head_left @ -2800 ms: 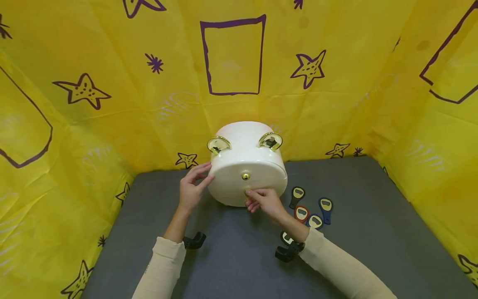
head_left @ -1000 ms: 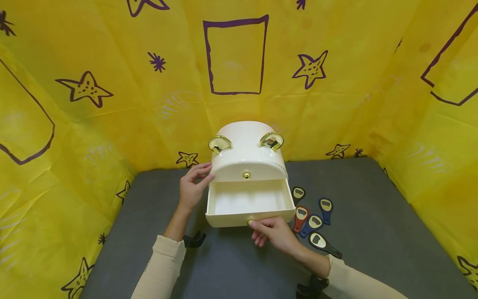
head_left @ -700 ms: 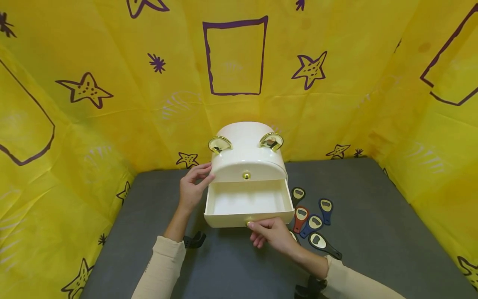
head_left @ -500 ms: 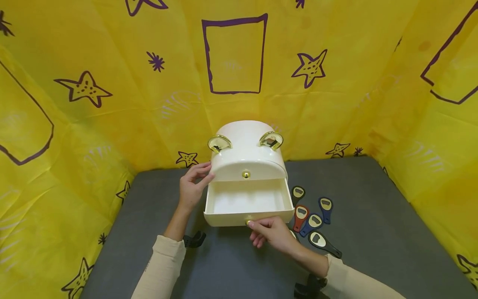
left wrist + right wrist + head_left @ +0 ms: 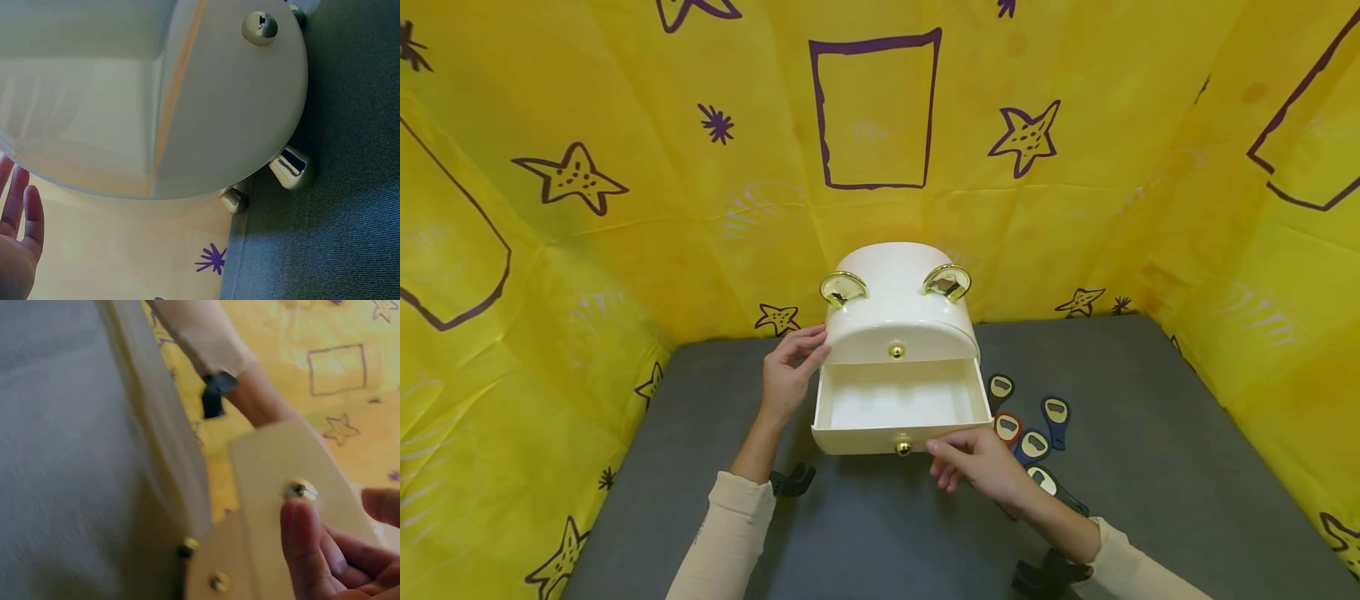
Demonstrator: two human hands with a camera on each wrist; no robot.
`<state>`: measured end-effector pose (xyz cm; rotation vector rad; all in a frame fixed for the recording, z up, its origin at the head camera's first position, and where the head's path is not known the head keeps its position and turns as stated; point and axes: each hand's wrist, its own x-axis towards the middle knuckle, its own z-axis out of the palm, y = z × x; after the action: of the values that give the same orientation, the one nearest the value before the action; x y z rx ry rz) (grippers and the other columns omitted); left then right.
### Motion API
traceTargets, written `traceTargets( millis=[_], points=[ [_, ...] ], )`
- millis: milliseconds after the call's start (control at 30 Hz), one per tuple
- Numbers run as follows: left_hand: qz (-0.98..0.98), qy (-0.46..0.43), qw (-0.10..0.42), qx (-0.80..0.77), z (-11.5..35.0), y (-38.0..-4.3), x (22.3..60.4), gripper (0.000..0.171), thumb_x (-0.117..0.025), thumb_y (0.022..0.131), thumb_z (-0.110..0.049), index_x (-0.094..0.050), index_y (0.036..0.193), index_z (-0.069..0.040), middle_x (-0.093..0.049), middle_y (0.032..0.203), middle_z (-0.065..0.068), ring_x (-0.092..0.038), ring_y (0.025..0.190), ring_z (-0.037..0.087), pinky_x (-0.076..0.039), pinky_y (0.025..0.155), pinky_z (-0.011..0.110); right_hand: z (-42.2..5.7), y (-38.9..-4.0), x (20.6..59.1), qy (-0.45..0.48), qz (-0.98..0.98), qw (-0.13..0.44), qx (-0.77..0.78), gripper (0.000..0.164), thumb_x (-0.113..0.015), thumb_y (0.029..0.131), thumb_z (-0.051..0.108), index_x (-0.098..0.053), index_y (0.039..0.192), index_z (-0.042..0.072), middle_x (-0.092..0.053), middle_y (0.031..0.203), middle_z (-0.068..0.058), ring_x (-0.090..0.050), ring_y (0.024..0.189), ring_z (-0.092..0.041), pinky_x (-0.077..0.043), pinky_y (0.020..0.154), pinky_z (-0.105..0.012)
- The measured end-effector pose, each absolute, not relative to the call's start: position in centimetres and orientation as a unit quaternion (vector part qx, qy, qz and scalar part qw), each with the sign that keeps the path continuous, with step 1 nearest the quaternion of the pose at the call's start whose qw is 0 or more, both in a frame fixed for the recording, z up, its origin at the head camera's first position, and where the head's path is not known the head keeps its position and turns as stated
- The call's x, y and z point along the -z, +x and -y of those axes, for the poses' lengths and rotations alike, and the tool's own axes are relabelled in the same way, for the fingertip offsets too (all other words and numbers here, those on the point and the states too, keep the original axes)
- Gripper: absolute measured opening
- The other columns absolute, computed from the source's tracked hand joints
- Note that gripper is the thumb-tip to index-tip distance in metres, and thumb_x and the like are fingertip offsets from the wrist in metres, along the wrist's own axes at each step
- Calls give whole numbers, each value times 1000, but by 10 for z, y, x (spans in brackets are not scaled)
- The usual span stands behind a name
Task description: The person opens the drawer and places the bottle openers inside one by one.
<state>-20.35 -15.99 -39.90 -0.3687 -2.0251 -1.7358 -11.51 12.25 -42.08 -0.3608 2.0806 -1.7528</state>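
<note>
A glossy white storage box (image 5: 895, 275) with two gold ears stands at the back middle of the table. Its lower drawer (image 5: 853, 442) is pulled out, and the inside looks bare. My left hand (image 5: 786, 379) rests straight fingertips against the box's left side; the left wrist view shows those fingers (image 5: 14, 200) at the wall. Just right of the drawer's gold knob (image 5: 903, 448), my right hand (image 5: 981, 462) is loosely curled and off the knob, fingertips close to the drawer front. In the right wrist view, the right thumb (image 5: 301, 531) overlaps the knob's lower edge.
Several bottle openers lie right of the box: a black one (image 5: 1000, 390), a red one (image 5: 1007, 427), two blue ones (image 5: 1033, 446) and another black one (image 5: 1054, 485) partly behind the right hand. Yellow printed cloth (image 5: 872, 125) surrounds the grey table (image 5: 1150, 433).
My right hand drew the lower drawer out toward the front by its knob, then let go and shifted right. My left hand has stayed at the box's side.
</note>
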Motion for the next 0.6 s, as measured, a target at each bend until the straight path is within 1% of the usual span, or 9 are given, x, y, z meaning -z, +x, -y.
traceTargets(
  millis=[167,300,400,467,533,600],
  points=[
    [728,-139,228,631,160,-205,401,22,-69,83,8,-68,104,16,-62,115,34,-60,91,-1,-50,74,12,-145,-119,401,-158,-752,198,608,33,-60,97,20,-69,98,-12,-67,77,-27,-64,57,-12,-56,50,-33],
    [725,-142,232,633,160,-205,402,22,-69,83,9,-67,104,16,-62,115,35,-60,91,-1,-50,73,10,-166,-124,383,-201,-751,200,596,31,-59,97,17,-68,98,-12,-67,75,-25,-64,58,-11,-55,48,-33],
    [724,-140,233,634,160,-205,403,22,-69,83,9,-67,104,16,-62,115,35,-60,90,-2,-50,73,10,-183,-130,374,-242,-741,199,595,29,-56,98,13,-66,99,-15,-68,73,-19,-64,59,-12,-55,48,-33],
    [722,-140,232,636,160,-205,403,22,-69,83,9,-67,104,16,-62,115,35,-60,89,-2,-50,72,10,-194,-135,370,-254,-737,190,597,29,-54,99,10,-65,100,-17,-70,73,-12,-64,59,-12,-55,50,-32],
    [721,-140,229,639,160,-205,402,22,-69,83,10,-67,104,17,-61,115,35,-61,86,-2,-51,72,10,-204,-141,368,-246,-741,170,601,31,-52,100,10,-64,101,-18,-70,73,-5,-64,59,-13,-56,51,-32],
    [720,-140,226,642,160,-205,402,22,-68,84,10,-66,104,17,-61,116,35,-61,83,-2,-52,72,11,-214,-147,368,-215,-756,148,600,32,-51,101,13,-65,100,-16,-70,73,-2,-63,59,-15,-57,53,-32]
  ],
)
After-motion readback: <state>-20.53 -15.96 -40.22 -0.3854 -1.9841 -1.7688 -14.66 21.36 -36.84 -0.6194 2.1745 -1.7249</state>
